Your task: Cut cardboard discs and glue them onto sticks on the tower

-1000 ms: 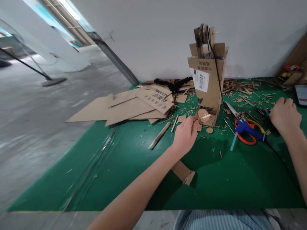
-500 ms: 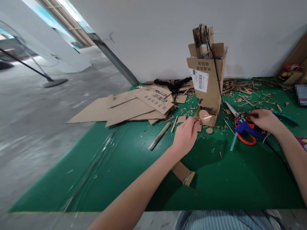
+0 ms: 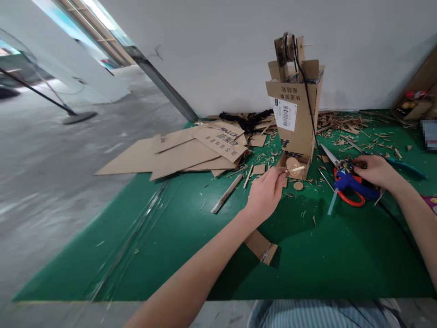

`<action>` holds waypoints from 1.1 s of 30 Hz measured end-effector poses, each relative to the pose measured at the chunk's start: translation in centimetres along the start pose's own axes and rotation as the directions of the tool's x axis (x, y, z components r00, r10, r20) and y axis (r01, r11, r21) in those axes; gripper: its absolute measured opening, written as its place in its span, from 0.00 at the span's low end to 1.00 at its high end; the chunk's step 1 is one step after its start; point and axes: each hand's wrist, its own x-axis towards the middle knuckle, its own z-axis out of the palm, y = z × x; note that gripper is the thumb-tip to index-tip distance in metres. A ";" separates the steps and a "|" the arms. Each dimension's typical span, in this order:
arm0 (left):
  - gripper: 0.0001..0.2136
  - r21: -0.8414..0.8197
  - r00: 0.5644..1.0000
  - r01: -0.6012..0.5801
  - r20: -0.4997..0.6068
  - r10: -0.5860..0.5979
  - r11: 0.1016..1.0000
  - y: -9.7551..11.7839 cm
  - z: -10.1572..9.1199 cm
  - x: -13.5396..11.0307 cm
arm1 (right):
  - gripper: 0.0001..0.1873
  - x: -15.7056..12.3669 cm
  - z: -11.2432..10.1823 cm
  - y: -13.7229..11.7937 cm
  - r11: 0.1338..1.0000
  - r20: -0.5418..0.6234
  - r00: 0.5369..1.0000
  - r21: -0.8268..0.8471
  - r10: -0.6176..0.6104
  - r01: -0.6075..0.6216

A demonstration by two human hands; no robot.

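Observation:
My left hand (image 3: 264, 195) pinches a thin stick that carries a small round cardboard disc (image 3: 292, 165), held just in front of the open base of a tall cardboard tower (image 3: 296, 116). The tower has a wheel and a black cord on top. My right hand (image 3: 374, 171) lies with curled fingers on the back of a blue glue gun (image 3: 351, 182), which rests across orange-handled scissors (image 3: 352, 201).
Flat cardboard sheets (image 3: 177, 152) lie at the left on the green mat (image 3: 191, 237). Cardboard scraps and splinters litter the far side. Teal pliers (image 3: 406, 166) lie to the right, a loose disc (image 3: 298, 186) and a folded cardboard piece (image 3: 261, 246) nearer me.
My right hand has moved left from the far right of the mat, leaving the teal pliers there, and has settled on the glue gun. My left hand has stayed put with the disc.

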 end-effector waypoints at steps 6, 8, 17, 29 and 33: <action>0.12 0.006 0.999 -0.039 -0.017 0.039 0.999 -0.1 0.1 0.0 | 0.15 0.0 0.2 -0.4 0.999 0.011 0.999 -0.009 0.032 -0.032; 0.12 0.012 1.000 -0.028 -0.010 0.029 1.000 -0.2 0.2 -0.1 | 0.16 -0.4 -0.2 -0.7 0.996 -0.018 0.997 -0.046 0.079 -0.079; 0.12 -0.022 1.000 -0.011 0.007 0.011 1.000 -0.1 0.3 0.0 | 0.24 -2.9 -6.3 0.4 0.815 -0.373 0.811 -0.201 0.450 -0.544; 0.11 -0.077 0.994 0.081 -0.064 -0.086 0.994 0.0 -0.1 0.3 | 0.25 -4.2 -6.8 0.5 0.889 -0.294 0.889 -0.195 0.350 -0.414; 0.10 -0.116 0.985 0.094 -0.135 -0.109 0.989 0.4 -0.7 0.5 | 0.28 -4.6 -6.3 -0.9 0.993 -0.213 0.972 0.080 0.098 -0.083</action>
